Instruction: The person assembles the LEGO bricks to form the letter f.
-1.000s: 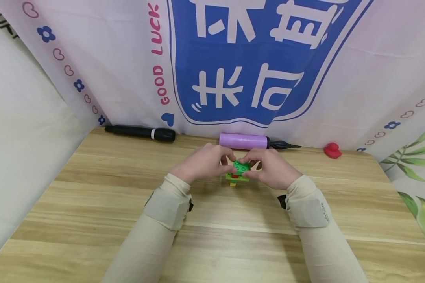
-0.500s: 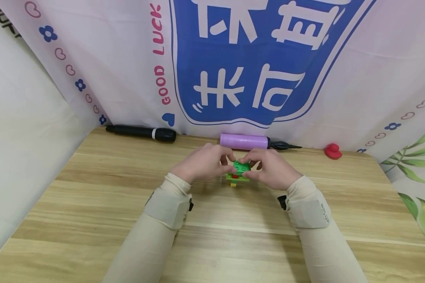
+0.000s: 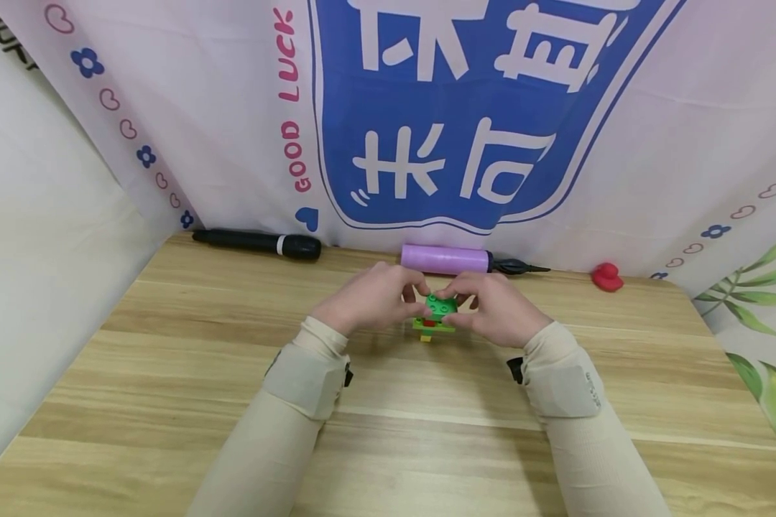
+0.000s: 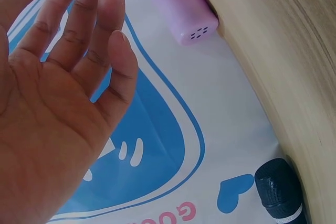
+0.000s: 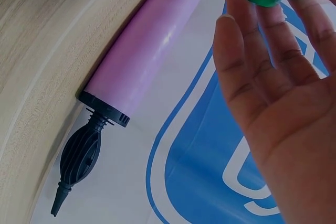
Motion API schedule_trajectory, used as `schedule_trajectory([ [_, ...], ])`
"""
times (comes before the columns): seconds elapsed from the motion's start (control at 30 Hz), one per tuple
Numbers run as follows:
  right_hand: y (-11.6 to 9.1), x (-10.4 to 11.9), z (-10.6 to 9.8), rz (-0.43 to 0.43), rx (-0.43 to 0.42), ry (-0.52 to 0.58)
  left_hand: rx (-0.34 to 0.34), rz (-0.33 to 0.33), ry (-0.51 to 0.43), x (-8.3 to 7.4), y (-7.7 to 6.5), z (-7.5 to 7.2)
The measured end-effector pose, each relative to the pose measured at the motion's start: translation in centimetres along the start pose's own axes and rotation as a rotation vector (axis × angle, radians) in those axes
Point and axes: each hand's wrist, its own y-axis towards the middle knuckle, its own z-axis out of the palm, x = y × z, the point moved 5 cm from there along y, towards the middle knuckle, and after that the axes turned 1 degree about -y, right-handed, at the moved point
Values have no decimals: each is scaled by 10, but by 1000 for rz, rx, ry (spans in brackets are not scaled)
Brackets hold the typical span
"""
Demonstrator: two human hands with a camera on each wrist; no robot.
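Note:
A bright green toy building block (image 3: 442, 308) with studs on top is pinched between both hands, near the middle of the table. My left hand (image 3: 370, 298) holds its left side with thumb and index finger, and my right hand (image 3: 499, 309) grips the right side the same way. Below the block show a red piece (image 3: 430, 322), a lime-green plate (image 3: 448, 328) and a small yellow piece (image 3: 425, 338). Only a corner of the green block enters the left wrist view, at the top. Its curved underside appears in the right wrist view, against the fingers.
Behind the hands lies a purple hand pump (image 3: 445, 259) with a black nozzle, along the table's back edge. A black microphone (image 3: 259, 243) is at the back left, a red toy duck (image 3: 607, 276) at the back right. A printed cloth (image 3: 233, 129) hangs behind the wooden table (image 3: 401, 445).

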Motion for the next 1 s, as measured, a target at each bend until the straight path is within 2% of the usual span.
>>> schedule_trajectory([
  [0.37,0,0,0,-4,-10,-14,4,45,11,-2,-1,0],
  [0.57,1,1,0,3,-12,-13,15,33,26,-2,0,1],
  [0.73,1,0,1,13,7,-2,13,26,30,-2,-1,0],
  [1.0,1,-8,6,18,62,-65,18,24,22,-1,-2,0],
])
